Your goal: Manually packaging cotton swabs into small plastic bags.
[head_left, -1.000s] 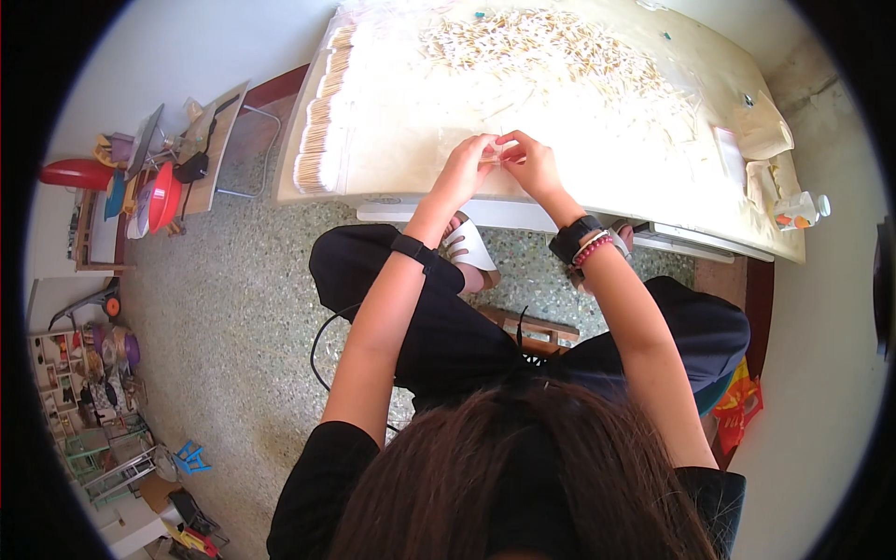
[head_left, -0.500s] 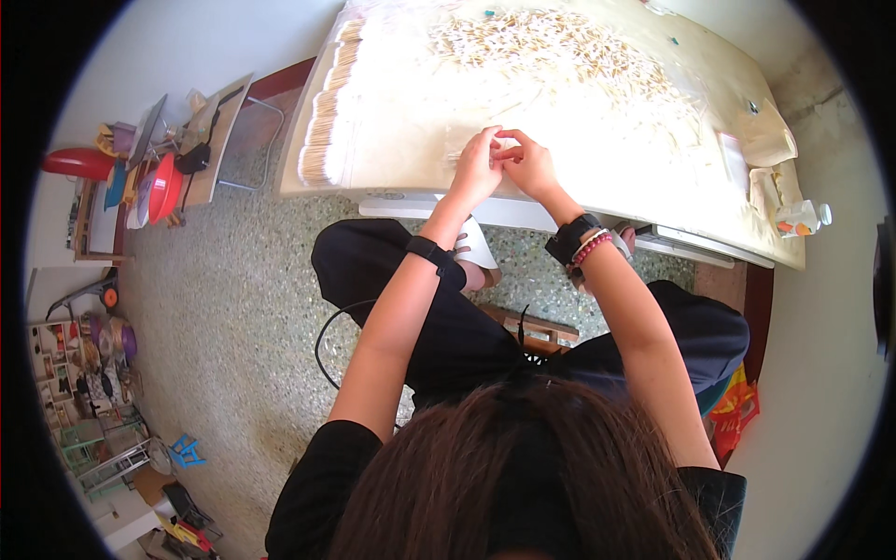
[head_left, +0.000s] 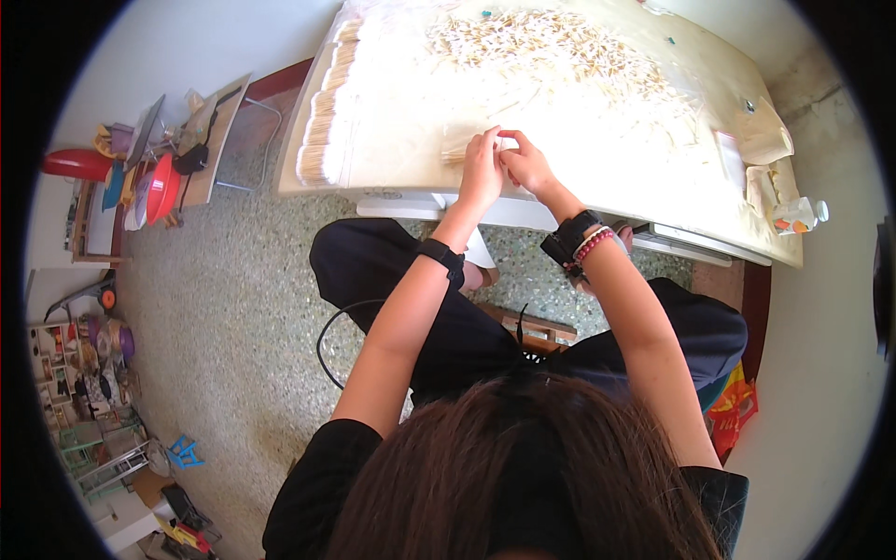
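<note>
At the near edge of the table (head_left: 401,173), my two hands meet with their fingertips close together. My left hand (head_left: 482,168) is closed, and a small bunch of cotton swabs (head_left: 454,152) sticks out on its left side. Bent fingers bring my right hand (head_left: 528,166) against the left one; whatever they pinch is hidden. Beyond my hands lies a wide heap of loose cotton swabs (head_left: 569,51). Along the table's left side runs a row of neatly stacked cotton swabs (head_left: 322,131), tips lined up.
On the table's right end stand a clear bottle (head_left: 798,217) and an open tan bag (head_left: 767,135). A low wooden stool (head_left: 527,322) is between my legs. Off to the left, a side table (head_left: 217,140) carries a red basin (head_left: 163,185). A wall rises on the right.
My left hand has turned slightly and its fingers are more upright, so the bunch of swabs beside it shows more. The right hand has shifted only a little; its fingers remain bent.
</note>
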Motion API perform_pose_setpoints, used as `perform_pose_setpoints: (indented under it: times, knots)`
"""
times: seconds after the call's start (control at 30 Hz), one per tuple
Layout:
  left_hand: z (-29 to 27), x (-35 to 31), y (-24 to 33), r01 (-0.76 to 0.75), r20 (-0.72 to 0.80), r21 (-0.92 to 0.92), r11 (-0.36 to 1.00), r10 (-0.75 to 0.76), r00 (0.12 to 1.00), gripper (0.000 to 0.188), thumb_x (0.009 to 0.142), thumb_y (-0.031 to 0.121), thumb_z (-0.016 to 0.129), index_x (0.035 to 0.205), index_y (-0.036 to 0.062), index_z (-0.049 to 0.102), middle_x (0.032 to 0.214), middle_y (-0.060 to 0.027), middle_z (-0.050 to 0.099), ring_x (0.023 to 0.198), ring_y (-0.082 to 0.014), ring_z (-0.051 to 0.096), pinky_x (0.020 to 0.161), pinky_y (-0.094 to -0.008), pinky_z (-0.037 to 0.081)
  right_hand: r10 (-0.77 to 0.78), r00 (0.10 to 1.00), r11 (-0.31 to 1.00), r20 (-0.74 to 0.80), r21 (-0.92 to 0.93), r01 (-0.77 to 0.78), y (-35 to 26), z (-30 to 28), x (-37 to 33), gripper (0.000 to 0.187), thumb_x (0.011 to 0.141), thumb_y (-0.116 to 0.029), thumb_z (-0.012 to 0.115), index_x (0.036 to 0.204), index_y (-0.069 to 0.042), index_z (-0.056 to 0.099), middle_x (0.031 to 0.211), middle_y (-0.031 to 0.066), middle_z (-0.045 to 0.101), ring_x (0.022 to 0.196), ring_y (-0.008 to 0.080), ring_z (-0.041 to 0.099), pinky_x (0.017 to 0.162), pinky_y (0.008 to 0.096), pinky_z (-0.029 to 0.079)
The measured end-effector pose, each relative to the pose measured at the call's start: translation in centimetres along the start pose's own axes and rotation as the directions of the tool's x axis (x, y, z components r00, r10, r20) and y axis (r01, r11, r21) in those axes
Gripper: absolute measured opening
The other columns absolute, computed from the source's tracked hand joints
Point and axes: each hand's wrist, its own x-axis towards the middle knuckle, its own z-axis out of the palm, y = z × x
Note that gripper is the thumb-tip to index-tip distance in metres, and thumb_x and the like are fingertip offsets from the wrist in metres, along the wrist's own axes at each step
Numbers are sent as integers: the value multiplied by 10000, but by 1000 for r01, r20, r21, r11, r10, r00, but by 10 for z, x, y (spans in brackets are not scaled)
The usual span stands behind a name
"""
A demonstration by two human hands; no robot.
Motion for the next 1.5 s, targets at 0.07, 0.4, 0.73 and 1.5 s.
perform_pose_setpoints:
  times: [0.07, 0.4, 0.73, 1.5]
  knots:
    - [1, 0, 0, 44, -26, 34, 998, -43, 999, 366, 781, -96, 444, 1114, 44, 503, 887, -145, 537, 847, -284, 532, 741, -366, 443, 21, 999, 999, 46, 24, -22, -3, -5, -3, 408, 790, -137, 497, 1183, -34, 456, 650, 64, 595, 507, 124, 528, 479, 267, 434]
    - [-4, -6, 14, -149, 72, 294, 944, 133, 988, 271, 721, -11, 470, 979, 27, 543, 895, -148, 486, 853, -309, 485, 712, -390, 434, 39, 989, 999, 141, 32, -44, -2, -44, -30, 356, 819, -136, 469, 1167, -69, 504, 927, 77, 641, 630, 125, 562, 559, 262, 493]
    - [-38, 39, -23, -43, 173, 575, 817, -70, 982, 624, 773, -28, 444, 1365, 100, 292, 923, -189, 544, 878, -337, 537, 758, -393, 475, 105, 945, 959, 310, -282, -14, -32, -105, -93, 314, 856, -167, 498, 1158, -83, 520, 950, 73, 611, 683, 118, 577, 599, 252, 487]
    - [-57, 85, 179, -370, 548, 297, 880, 160, 821, 218, 831, 184, 495, 945, 55, 630, 842, -159, 628, 794, -331, 600, 710, -406, 478, 179, 861, 692, 476, -683, 234, -117, -104, -108, 421, 873, -304, 501, 1244, -109, 472, 937, 94, 621, 770, 172, 587, 750, 304, 465]
